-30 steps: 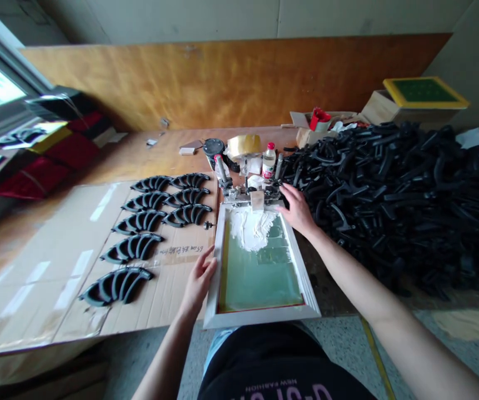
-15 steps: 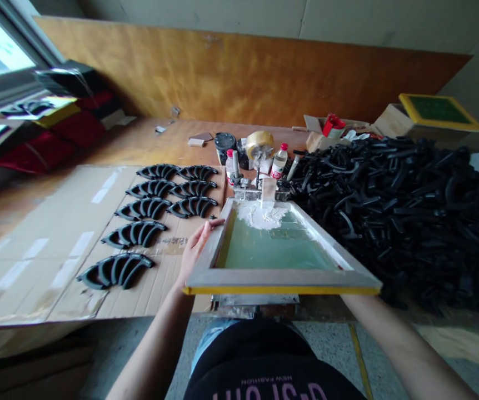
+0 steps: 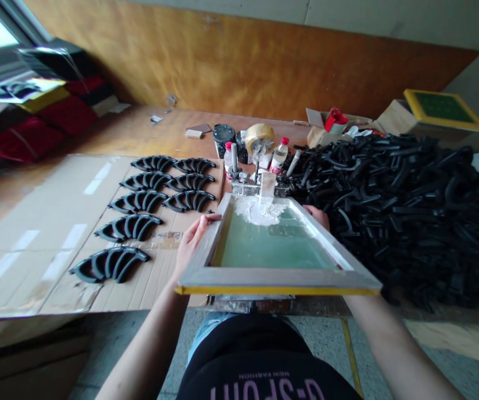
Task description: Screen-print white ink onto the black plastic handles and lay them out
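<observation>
A screen-printing frame with green mesh and a smear of white ink at its far end is tilted up toward me on its hinge clamp. My left hand grips the frame's left rail, thumb on top. My right hand is mostly hidden behind the frame's right rail, only knuckles showing beside it. Several black curved plastic parts lie in rows on cardboard to the left.
A big heap of black plastic parts fills the right of the table. Behind the clamp stand a tape roll, a small bottle and a black jar. A yellow-framed screen rests on a box at far right.
The frame has swung up from flat on the table to raised, its near edge lifted. My right hand left the far corner and went behind the right rail.
</observation>
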Demonstrator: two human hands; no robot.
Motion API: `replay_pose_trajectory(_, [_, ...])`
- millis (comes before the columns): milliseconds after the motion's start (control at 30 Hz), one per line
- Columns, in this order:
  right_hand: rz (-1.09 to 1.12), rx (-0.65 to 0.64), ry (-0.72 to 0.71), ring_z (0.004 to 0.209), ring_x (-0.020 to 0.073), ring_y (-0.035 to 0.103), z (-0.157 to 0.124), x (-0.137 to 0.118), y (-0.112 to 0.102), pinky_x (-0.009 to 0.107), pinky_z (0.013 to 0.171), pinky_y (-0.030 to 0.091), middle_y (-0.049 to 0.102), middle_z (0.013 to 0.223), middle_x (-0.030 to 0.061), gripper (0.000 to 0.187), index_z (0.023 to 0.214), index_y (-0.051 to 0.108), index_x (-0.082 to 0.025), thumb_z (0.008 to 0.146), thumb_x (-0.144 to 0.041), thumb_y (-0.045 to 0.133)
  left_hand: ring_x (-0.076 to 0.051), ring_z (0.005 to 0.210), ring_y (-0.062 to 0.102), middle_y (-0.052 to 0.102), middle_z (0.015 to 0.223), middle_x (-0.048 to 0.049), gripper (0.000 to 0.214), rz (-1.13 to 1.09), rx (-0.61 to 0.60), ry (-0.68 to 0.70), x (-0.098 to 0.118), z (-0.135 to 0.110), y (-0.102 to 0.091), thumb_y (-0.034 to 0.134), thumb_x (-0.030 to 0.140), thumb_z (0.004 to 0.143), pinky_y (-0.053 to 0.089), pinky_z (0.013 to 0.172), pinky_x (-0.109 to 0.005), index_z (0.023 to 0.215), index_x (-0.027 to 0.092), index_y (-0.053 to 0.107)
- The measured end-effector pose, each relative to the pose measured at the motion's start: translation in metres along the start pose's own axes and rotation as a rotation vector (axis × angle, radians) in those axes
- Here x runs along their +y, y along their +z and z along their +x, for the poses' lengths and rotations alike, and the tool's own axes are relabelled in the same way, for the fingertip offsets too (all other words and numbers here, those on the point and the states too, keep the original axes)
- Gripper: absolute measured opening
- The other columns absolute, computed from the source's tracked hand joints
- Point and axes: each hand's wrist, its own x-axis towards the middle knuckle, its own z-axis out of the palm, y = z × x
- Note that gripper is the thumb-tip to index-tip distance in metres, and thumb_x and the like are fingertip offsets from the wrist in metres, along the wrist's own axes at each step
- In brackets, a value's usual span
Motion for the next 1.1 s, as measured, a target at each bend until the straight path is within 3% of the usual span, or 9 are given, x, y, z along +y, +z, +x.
replay_pose_trajectory(100, [-0.554,0.086,-0.421,0.137,0.0287,0.037,0.008,-0.017,0.011,0.046,0.116,0.026,0.049,0.143,0.0144,0.046,0.125,0.062,-0.018,0.080,-0.025,0.063,-0.018,0.079,0.061,0.071,0.095,-0.0058,0.052,0.074,-0.047,-0.127,-0.026,-0.017,-0.009,0.060,0.062,0.080,0.049,0.067,-0.026,0.101,0.017,0.074])
replay_pose_trajectory(200, [-0.987,-0.042,-0.806,0.134,0.0291,0.039,0.012,-0.027,0.052,0.046,0.114,0.032,0.043,0.146,0.0150,0.060,0.137,0.050,-0.017,0.081,-0.026,0.068,-0.015,0.070,0.059,0.069,0.088,-0.0026,0.065,0.056,-0.110,-0.277,-0.062,-0.025,-0.012,0.061,0.058,0.080,0.045,0.060,-0.024,0.135,0.023,0.057])
replay_pose_trajectory(267, [-1.151,-0.139,-0.838,0.125,0.0280,0.046,0.014,-0.028,0.079,0.042,0.108,0.039,0.052,0.136,0.0150,0.052,0.132,0.052,-0.015,0.083,-0.022,0.067,-0.013,0.062,0.055,0.066,0.079,-0.0001,0.077,0.050,-0.115,-0.319,-0.086,-0.025,-0.011,0.063,0.055,0.079,0.042,0.055,-0.022,0.146,0.022,0.043])
replay_pose_trajectory(400, [-1.410,-0.283,-0.669,0.102,0.0256,0.055,0.013,-0.019,0.106,0.035,0.090,0.045,0.065,0.103,0.0123,0.018,0.105,0.062,-0.014,0.088,-0.019,0.060,-0.010,0.054,0.048,0.059,0.070,0.0032,0.081,0.102,-0.093,-0.310,-0.120,-0.021,-0.007,0.064,0.053,0.077,0.036,0.049,-0.021,0.146,0.018,0.042])
replay_pose_trajectory(533, [-1.459,-0.417,-0.733,0.098,0.0253,0.054,-0.014,-0.003,0.102,0.034,0.085,0.042,0.065,0.097,0.0133,0.012,0.095,0.062,-0.013,0.090,-0.013,0.051,-0.009,0.054,0.048,0.058,0.069,0.0037,0.077,0.123,-0.089,-0.295,-0.129,-0.020,-0.007,0.063,0.054,0.078,0.035,0.049,-0.020,0.144,0.019,0.046])
replay_pose_trajectory(733, [-1.271,-0.819,-1.016,0.086,0.0211,0.054,-0.043,-0.003,0.078,0.030,0.075,0.042,0.063,0.084,0.0072,0.009,0.083,0.062,-0.016,0.082,-0.009,0.056,-0.011,0.056,0.051,0.061,0.072,0.0017,0.076,0.147,-0.071,-0.300,-0.124,-0.021,-0.007,0.063,0.056,0.076,0.039,0.051,-0.022,0.140,0.018,0.050])
replay_pose_trajectory(900, [-1.259,-0.595,-1.016,0.089,0.0215,0.054,-0.038,0.004,0.078,0.030,0.074,0.042,0.063,0.085,0.0071,0.013,0.085,0.063,-0.016,0.083,-0.006,0.055,-0.012,0.056,0.052,0.063,0.072,0.0008,0.078,0.147,-0.064,-0.297,-0.121,-0.022,-0.007,0.064,0.059,0.074,0.039,0.051,-0.022,0.139,0.018,0.052])
replay_pose_trajectory(1000, [-1.250,-0.637,-1.078,0.094,0.0227,0.055,-0.047,0.016,0.078,0.031,0.078,0.044,0.064,0.089,0.0085,0.015,0.089,0.065,-0.015,0.083,-0.005,0.055,-0.012,0.057,0.054,0.063,0.072,0.0009,0.079,0.135,-0.076,-0.308,-0.118,-0.023,-0.007,0.065,0.060,0.073,0.040,0.051,-0.022,0.139,0.019,0.050])
replay_pose_trajectory(1100, [-1.196,-0.652,-1.017,0.090,0.0206,0.058,-0.047,0.010,0.082,0.030,0.078,0.045,0.066,0.088,0.0058,0.008,0.091,0.066,-0.017,0.085,-0.014,0.062,-0.012,0.056,0.053,0.063,0.072,0.0015,0.079,0.122,-0.076,-0.325,-0.108,-0.025,-0.005,0.065,0.059,0.074,0.038,0.050,-0.021,0.140,0.019,0.050])
